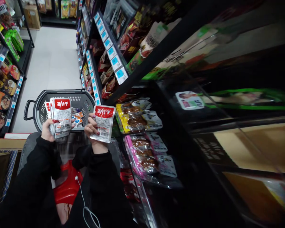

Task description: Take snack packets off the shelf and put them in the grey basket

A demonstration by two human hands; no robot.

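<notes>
Stack of red-topped silver pouches, left of centre in the frame: clamped in my left hand, thumb pressed over the front, edges slightly fanned; can't count them. Single pouch, mid-frame: pinched in my right hand, fingers laid across its front at the left edge. The two lots are apart, printed faces towards me.

Step in hand, my call: a batch held in one hand, one separate pouch in the other. Next move calls for a firm squeeze on the stack, since slick foil could slide out of line, and a light pinch on the single.

Behind the stack, grey shopping basket, small loose sachets inside; can't tell if the stack touches the rim.

Just right of the single pouch: yellow-edged packs on the shelf, pink-edged packs below them.

Lower left to centre: my black sleeves, red plastic piece between them, white cable. Upper centre: shelf price tags. Upper left: pale aisle floor. Right side too blurred to name much.
</notes>
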